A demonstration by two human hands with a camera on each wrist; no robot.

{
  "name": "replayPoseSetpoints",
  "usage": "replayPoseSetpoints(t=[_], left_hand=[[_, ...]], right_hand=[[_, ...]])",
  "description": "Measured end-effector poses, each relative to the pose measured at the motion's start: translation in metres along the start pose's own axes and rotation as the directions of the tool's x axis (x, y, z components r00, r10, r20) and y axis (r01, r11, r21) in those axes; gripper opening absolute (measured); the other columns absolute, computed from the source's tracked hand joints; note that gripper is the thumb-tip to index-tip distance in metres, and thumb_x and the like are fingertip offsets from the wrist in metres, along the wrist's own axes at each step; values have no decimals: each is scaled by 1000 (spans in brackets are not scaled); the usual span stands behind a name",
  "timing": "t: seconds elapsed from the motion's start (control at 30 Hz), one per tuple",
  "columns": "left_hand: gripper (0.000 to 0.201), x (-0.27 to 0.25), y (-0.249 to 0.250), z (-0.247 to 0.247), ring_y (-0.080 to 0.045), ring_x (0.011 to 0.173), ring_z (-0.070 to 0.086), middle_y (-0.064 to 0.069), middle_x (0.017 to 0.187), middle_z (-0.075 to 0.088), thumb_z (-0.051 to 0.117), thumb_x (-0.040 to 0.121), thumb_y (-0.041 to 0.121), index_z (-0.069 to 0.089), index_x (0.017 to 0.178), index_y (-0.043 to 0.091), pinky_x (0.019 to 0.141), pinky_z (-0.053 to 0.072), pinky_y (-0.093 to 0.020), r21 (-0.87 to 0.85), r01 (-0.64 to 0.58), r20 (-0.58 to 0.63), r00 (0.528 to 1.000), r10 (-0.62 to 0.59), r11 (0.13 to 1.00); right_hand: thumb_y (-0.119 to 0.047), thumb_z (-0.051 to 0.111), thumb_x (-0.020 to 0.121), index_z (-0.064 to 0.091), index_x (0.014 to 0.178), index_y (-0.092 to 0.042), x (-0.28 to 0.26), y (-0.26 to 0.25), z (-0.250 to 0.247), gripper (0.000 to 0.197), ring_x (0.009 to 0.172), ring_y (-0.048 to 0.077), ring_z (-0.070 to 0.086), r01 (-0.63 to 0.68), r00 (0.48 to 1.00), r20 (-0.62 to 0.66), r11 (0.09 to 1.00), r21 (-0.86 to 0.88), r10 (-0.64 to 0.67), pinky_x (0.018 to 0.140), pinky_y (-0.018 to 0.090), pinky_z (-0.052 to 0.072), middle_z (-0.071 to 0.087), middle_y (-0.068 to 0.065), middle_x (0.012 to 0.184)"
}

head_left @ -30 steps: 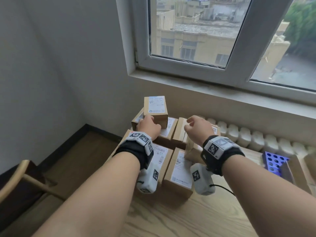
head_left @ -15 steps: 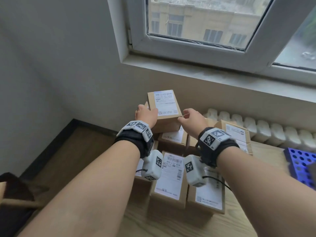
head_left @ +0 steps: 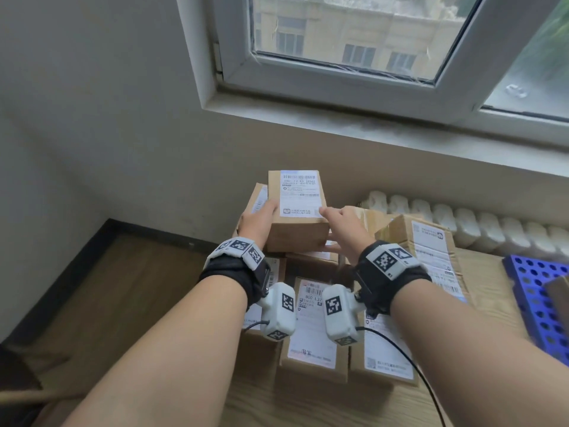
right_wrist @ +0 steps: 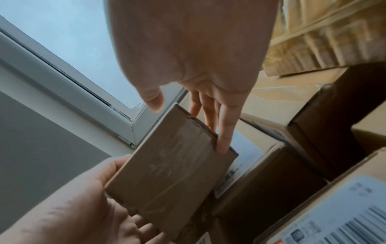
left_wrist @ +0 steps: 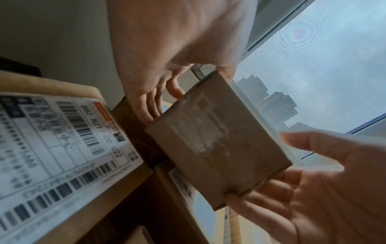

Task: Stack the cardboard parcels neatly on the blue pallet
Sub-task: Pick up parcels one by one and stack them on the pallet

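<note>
A small cardboard parcel (head_left: pixel 297 211) with a white label on top is held in the air above a pile of labelled parcels (head_left: pixel 311 328) on the wooden table. My left hand (head_left: pixel 257 221) grips its left side and my right hand (head_left: pixel 341 224) grips its right side. In the left wrist view the parcel's taped underside (left_wrist: pixel 217 140) faces the camera, with fingers (left_wrist: pixel 150 105) at its edge. In the right wrist view the parcel (right_wrist: pixel 167 165) has the thumb (right_wrist: pixel 154 99) at its top corner and fingers (right_wrist: pixel 223 132) along its side. The blue pallet (head_left: pixel 538 288), full of round holes, lies at the right edge.
A larger parcel (head_left: pixel 431 251) stands to the right of the pile, between it and the pallet. A brown cardboard corner (head_left: pixel 558 291) rests on the pallet. A white ribbed radiator (head_left: pixel 462 223) runs below the window sill (head_left: pixel 369 124). The floor (head_left: pixel 107 288) drops away left of the table.
Both hands left the lower parcels and took hold of the small top parcel. It has come up off the pile, and my view has moved closer and lower.
</note>
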State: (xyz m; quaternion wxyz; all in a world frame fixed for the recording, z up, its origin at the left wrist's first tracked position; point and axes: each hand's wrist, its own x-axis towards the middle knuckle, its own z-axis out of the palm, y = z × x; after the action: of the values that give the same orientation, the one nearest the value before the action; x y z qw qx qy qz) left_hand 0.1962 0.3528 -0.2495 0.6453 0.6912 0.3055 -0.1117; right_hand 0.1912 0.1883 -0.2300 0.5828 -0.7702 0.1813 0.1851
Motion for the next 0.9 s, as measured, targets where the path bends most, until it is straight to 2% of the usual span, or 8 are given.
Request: replayPoseSetpoints(t=[0.1,0.2,0.27,0.37,0.57,0.67,0.8,0.9], left_hand=[[52,-11,5,-1,-26,94,68,-2,93,73,63,48,62,60,80,21,93,53,-46,-84,-32,20,999,34,996],[64,-17,10,0,-26,93,69,-6,98,73,70,45,59,61,95,19,91,54,-46,-172,-51,44,997,59,984],[82,-19,12,2,-28,92,69,-9,105,70,73,44,58,55,112,16,88,55,-49,-192,-50,50,997,61,980],[76,-29,23,3,-29,93,69,-11,108,68,71,47,53,53,113,21,85,56,-52,-216,-122,50,990,135,969],[84,-44,47,16,-32,99,67,-14,113,68,66,50,46,55,125,8,79,56,-44,-307,-240,89,956,279,921],[80,-51,51,28,-35,103,67,-16,113,69,65,52,40,57,125,6,86,56,-48,-357,-225,156,943,295,907],[84,-74,56,53,-37,104,66,-18,116,67,64,51,39,54,129,9,86,55,-50,-371,-205,249,918,309,906],[86,-95,58,74,-39,106,64,-19,117,67,63,50,41,54,129,9,83,55,-47,-377,-223,266,903,336,899]], right_hand=[[-39,53,93,47,111,-12,-10,-5,0,33,111,29,59,-9,1000,5,996,86,9,65,42,61,54,10,122],[-38,48,97,50,119,-2,-19,-8,-5,42,104,26,62,15,1000,-29,997,70,-13,59,38,60,59,12,118],[-38,44,98,53,123,-3,-25,-10,-10,44,95,23,64,24,999,-29,999,46,-23,66,40,61,62,10,111],[-43,43,99,56,115,-6,-37,-14,-18,42,92,23,65,40,998,-39,999,3,-40,78,45,60,65,10,109],[-54,44,96,55,118,-9,-63,-27,-35,51,104,22,63,114,990,-88,990,83,-107,80,43,57,62,9,119],[-55,42,97,57,117,-16,-80,-30,-48,47,103,21,63,133,991,-39,977,165,-129,78,40,53,64,6,116],[-58,45,94,55,123,-20,-97,-25,-70,48,109,24,61,170,985,-63,959,229,-160,91,47,51,65,6,120],[-59,49,92,51,132,-18,-113,-18,-91,57,109,24,61,185,979,-127,951,248,-157,81,43,54,63,7,123]])
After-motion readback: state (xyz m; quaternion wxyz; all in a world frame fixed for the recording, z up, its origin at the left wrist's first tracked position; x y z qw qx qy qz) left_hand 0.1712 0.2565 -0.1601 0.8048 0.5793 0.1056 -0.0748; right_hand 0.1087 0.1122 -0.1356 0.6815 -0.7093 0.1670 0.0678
